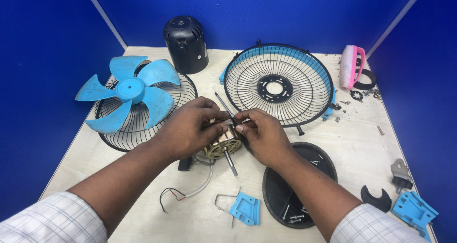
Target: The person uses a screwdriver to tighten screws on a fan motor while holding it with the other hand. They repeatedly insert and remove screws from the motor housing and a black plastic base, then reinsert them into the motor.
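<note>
Light wood-grain laminate table point(143, 219), pale beige, w/ deep blue partition walls point(285, 9) boxing it in on three sides.

Nearest the camera: checked white sleeves point(57, 219) on both arms. Loose white cable point(197, 188) w/ red and black wire ends curls on the table, next to a small blue plastic bracket point(246, 208) w/ a bent wire clip. Right of that a black oval plastic cover point(293, 186) lying dished-side up, a few screws sitting inside it. Far right corner: black crescent clip point(376, 198), blue plastic mount point(413, 210), grey plug-ish piece point(401, 172).

Middle: the motor point(223, 143), brass-coloured metal body w/ a steel shaft poking out both ends, held just above the table centre. Left hand point(185, 128) grips it from the left, fingers wrapped round the top edge. Right hand point(264, 133) comes in from the right, fingers pinched on something small at the top of the motor, can't tell what exactly.

Further back left: blue plastic blade point(128, 93), five smooth curved paddles, resting on a black wire grille point(183, 93). Back right: second wire grille point(278, 83), round, black w/ blue rim, tilted up on its edge. Small screws point(354, 102) scattered beside it, plus a pink and white tool point(351, 66) and a black ring point(367, 80).

Farthest: black ribbed motor housing point(185, 44), dome shape, upright near the back wall.
</note>
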